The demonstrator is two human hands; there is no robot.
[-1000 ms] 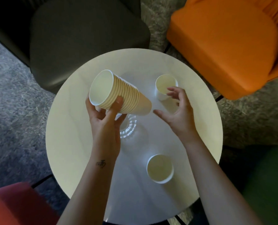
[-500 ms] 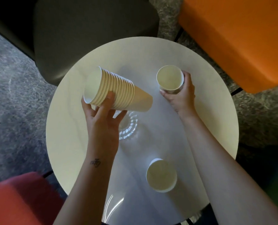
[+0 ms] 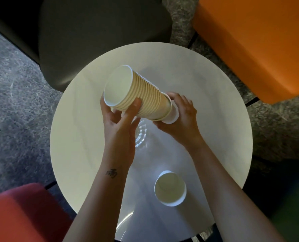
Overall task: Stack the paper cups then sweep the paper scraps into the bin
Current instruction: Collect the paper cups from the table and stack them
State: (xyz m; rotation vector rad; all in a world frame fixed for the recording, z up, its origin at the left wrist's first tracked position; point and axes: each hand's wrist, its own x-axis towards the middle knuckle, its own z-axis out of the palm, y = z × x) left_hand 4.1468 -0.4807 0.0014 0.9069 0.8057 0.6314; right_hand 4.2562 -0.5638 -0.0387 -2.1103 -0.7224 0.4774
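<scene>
A stack of several cream paper cups (image 3: pixel 141 96) lies tilted on its side above the round white table (image 3: pixel 79 130), mouth toward the upper left. My left hand (image 3: pixel 120 123) grips the stack near its rims from below. My right hand (image 3: pixel 182 116) holds a single paper cup (image 3: pixel 171 116) whose rim is fitted over the stack's bottom end; most of that cup is hidden by my fingers. One more paper cup (image 3: pixel 169 188) stands upright on the table's near right part. No paper scraps or bin show.
A clear ribbed glass (image 3: pixel 141 135) stands on the table under my left hand. Around the table are a dark grey chair (image 3: pixel 96 32), an orange chair (image 3: pixel 253 42) and a red seat (image 3: pixel 21 213). Grey carpet lies beyond.
My right hand lifted the far cup off the table and brought it left onto the stack's bottom end. The stack tipped a little toward it.
</scene>
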